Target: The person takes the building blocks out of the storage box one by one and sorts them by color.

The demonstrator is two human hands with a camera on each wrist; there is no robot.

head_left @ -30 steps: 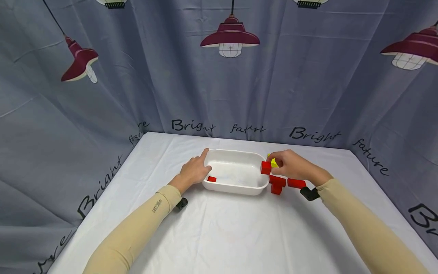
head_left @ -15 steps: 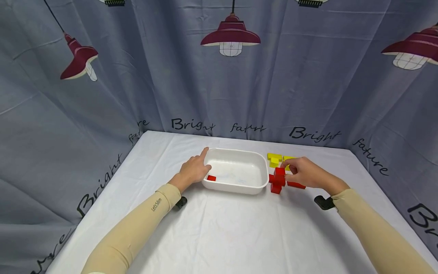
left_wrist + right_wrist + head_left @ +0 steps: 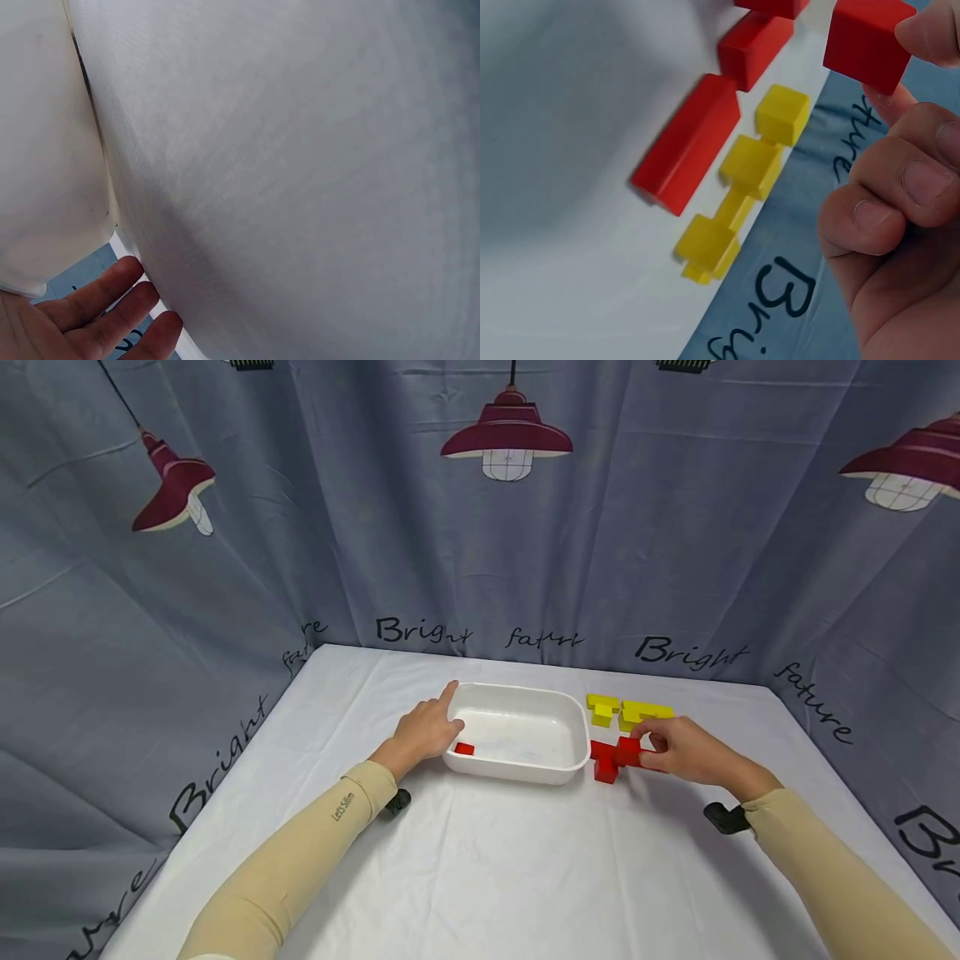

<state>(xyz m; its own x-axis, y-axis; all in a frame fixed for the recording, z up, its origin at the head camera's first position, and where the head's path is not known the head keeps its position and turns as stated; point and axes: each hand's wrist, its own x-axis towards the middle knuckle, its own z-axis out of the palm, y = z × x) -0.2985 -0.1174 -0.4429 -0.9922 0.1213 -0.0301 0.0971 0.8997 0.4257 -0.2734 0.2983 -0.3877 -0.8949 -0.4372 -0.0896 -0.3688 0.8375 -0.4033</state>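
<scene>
My left hand rests at the left end of a white rectangular plastic basin. Its index finger lies along the rim and the thumb reaches over the edge; in the left wrist view the other fingers extend beside the basin's outer wall. A small red block lies inside at the left. To the right of the basin, my right hand pinches a red cube-shaped block between thumb and fingertips, held over other red blocks. Among those are a long red block and a red block at the front.
Behind the red blocks stand yellow block pieces, with a longer yellow piece to their right. A white cloth covers the table. A grey-blue curtain with printed lamps hangs behind the far edge.
My right hand has moved right and slightly toward me, carrying the red block from the basin's right rim to above the red blocks. The yellow pieces have come into fuller view. My left hand stays put.
</scene>
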